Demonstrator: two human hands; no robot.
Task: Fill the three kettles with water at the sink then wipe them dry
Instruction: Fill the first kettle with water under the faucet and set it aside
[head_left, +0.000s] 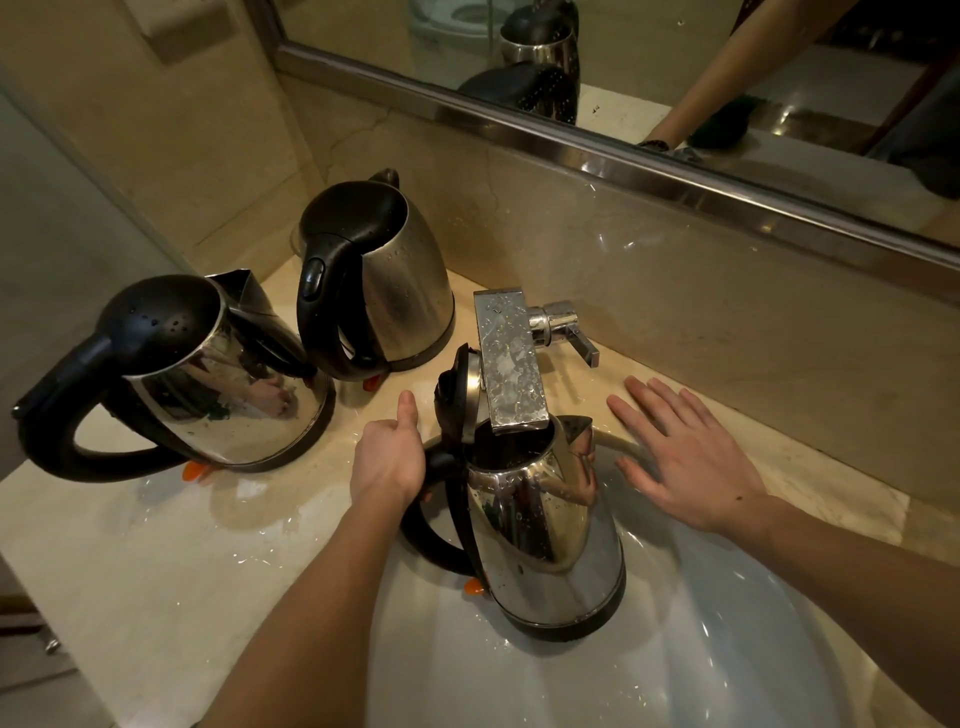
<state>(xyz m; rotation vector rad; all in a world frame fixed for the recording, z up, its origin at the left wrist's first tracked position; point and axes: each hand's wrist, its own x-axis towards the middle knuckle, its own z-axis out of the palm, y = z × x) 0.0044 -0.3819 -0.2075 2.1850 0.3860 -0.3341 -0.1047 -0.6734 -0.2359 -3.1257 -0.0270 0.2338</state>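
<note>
Three steel kettles with black handles are in view. One kettle (545, 525) stands in the white sink (727, 649) with its lid tipped open under the flat chrome tap spout (511, 364). My left hand (392, 457) grips its black handle, thumb up. My right hand (685, 457) lies flat with straight fingers on the counter at the sink's rim, right of the kettle and just below the tap lever (563, 327). Two more kettles, one (208, 374) at the left and one (384, 275) behind it, stand with lids shut on the wet counter.
The beige stone counter (156, 561) carries puddles and drops. A mirror (623, 62) with a steel frame runs along the back wall above a stone splashback. The counter's front left edge drops off near a cabinet.
</note>
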